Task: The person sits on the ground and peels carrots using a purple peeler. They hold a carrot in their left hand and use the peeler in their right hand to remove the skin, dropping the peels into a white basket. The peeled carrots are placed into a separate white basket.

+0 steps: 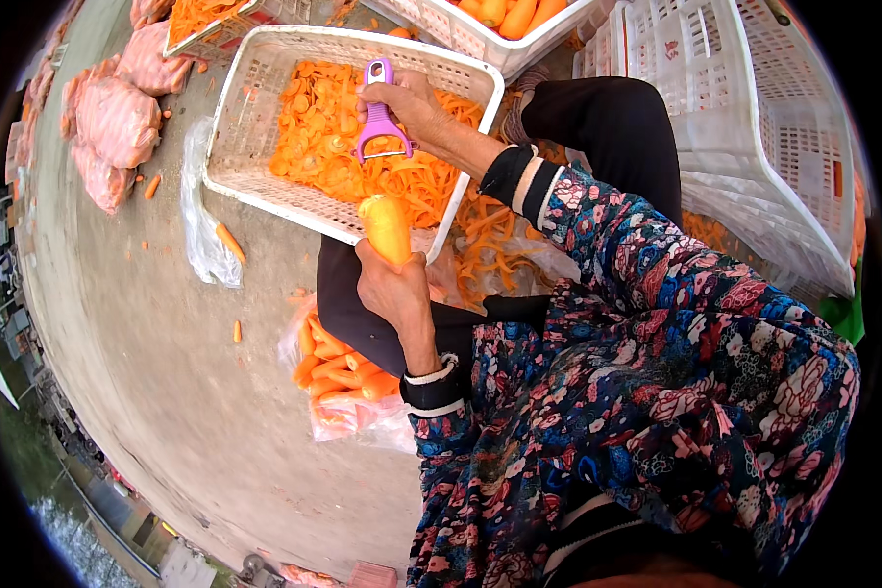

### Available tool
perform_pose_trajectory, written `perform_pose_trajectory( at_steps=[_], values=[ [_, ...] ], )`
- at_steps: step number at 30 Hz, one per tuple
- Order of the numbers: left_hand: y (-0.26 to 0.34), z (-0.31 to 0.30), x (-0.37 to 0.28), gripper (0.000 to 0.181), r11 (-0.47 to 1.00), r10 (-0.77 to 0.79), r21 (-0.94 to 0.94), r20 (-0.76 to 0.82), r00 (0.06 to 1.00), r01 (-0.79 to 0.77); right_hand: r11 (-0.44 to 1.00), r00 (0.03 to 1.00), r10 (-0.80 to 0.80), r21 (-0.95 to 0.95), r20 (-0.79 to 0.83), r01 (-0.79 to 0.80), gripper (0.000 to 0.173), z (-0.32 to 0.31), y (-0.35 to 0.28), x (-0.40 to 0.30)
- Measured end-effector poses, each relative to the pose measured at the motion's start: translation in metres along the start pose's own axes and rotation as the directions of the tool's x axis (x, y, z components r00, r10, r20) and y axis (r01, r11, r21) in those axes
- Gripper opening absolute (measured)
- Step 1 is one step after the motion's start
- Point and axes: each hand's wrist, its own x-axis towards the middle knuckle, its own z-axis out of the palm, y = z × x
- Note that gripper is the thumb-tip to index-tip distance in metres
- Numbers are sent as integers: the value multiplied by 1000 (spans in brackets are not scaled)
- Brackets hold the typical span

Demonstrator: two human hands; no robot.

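Observation:
My left hand grips the lower part of a thick peeled carrot, whose blunt end points up and away from me. Beyond it, my right hand holds a purple Y-shaped peeler by the handle, its blade end towards me. A small gap separates the blade from the carrot. Both hands are over or beside a white plastic crate with perforated walls. Orange carrot peelings and cut carrot ends cover much of its floor. My right fingers are partly hidden behind the peeler handle.
An open bag of carrots lies left of my knee. Filled pink-looking bags sit on the concrete floor. Another white crate holds whole carrots. White crates stand nested at right. Peelings litter the ground near my legs.

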Motion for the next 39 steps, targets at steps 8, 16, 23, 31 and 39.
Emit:
perform_pose_trajectory(
  at_steps=[8, 16, 23, 31, 39],
  values=[
    [-7, 2, 5, 32, 958, 225, 205, -102, 969, -201, 979, 995, -36, -204, -93, 16, 21, 13, 23, -2],
    [-12, 5, 10, 32, 931, 244, 331, -252, 937, -153, 915, 968, 242, 315, 73, -253, 23, 25, -3, -19],
    [-1, -12, 14, 50, 381, 158, -805, 542, 826, 455, 768, 828, 261, 413, 497, -490, 20, 32, -4, -49],
    [19, -19, -4, 44, -41, 299, -779, 588, 751, 626, 915, 969, 43, 379, 241, -135, 25, -5, -53, -9],
    [10, -15, -3, 39, 4, 194, -715, 686, 701, 699, 964, 977, 158, 194, 143, -184, 17, 13, -21, -18]
  ],
)
